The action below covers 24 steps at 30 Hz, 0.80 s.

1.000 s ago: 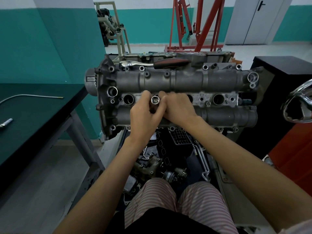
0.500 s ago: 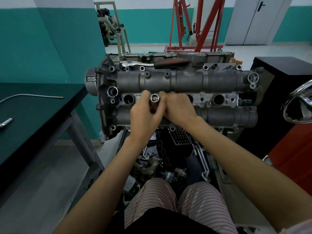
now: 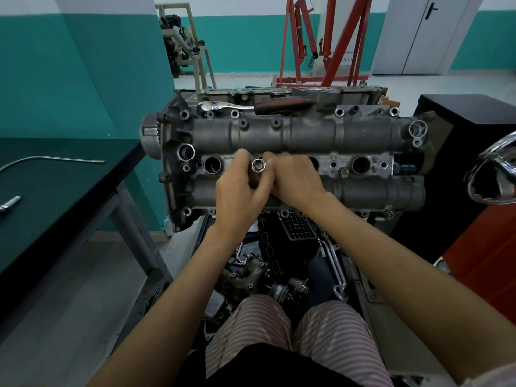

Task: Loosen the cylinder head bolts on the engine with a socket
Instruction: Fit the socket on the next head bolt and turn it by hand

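1. My left hand (image 3: 241,188) reaches forward over the middle of the engine (image 3: 307,141), its fingers (image 3: 243,160) curled round the socket (image 3: 258,165), whose open chrome end faces up toward me.
2. My right hand (image 3: 296,180) sits just beside the left, knuckles up, with its fingertips pressed against the socket's right side; they look curled onto it, though the grip itself is hidden behind the knuckles.
3. Both forearms stretch out from the bottom corners and meet above the central row of round wells in the cylinder head.
4. The socket stands upright over that central row, between the two long cam housings; I cannot tell whether it sits on a bolt.
5. A ratchet (image 3: 251,105) with a dark handle lies along the far top edge of the engine, well apart from my hands.
6. To my left stands a dark green worktop (image 3: 69,185) carrying a bent metal rod (image 3: 50,159) and a small chrome piece (image 3: 9,203).
7. Behind the engine are teal-and-white walls, a red hoist frame (image 3: 329,40) and a grey double door (image 3: 424,34).
8. My striped trousers (image 3: 287,331) show at the bottom.
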### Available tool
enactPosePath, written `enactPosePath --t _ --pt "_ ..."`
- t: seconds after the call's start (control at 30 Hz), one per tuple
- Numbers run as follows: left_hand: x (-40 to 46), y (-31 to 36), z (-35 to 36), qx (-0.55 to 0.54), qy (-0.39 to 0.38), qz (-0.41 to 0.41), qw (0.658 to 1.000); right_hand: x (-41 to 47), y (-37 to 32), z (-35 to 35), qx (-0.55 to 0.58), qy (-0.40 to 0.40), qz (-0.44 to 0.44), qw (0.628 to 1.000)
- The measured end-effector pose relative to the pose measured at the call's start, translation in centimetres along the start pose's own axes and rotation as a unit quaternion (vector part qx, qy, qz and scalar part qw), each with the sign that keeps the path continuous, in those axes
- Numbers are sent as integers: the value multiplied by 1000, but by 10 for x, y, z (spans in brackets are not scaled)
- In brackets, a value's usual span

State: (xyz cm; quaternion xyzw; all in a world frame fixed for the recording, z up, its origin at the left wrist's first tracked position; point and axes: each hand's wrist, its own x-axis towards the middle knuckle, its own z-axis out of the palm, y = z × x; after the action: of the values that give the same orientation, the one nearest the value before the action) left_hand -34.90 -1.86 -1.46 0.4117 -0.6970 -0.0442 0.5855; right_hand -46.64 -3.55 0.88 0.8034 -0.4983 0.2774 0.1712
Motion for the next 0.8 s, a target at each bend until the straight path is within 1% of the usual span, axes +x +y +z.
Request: enactPosePath --t 0.1,0.2,0.27,0.4,0.53,0.67,0.8 --pt "0 1 0 -14 -5 -1 1000 1 0 1 12 -6 3 1000" --pt "1 3 1 19 -10 17 1000 2 2 3 28 -3 -2 1000" --pt "2 2 1 35 -9 13 999 1 2 3 37 2 -6 999" --pt "6 2 2 48 3 -5 999 1 2 2 10 8 6 1000" --pt "8 5 2 20 20 -18 999 0 2 1 7 3 13 1000" --pt "2 2 2 38 -1 -5 999 1 3 3 -12 -26 -3 1000" --pt "1 1 3 8 -1 -33 999 0 2 3 27 -11 -12 999"
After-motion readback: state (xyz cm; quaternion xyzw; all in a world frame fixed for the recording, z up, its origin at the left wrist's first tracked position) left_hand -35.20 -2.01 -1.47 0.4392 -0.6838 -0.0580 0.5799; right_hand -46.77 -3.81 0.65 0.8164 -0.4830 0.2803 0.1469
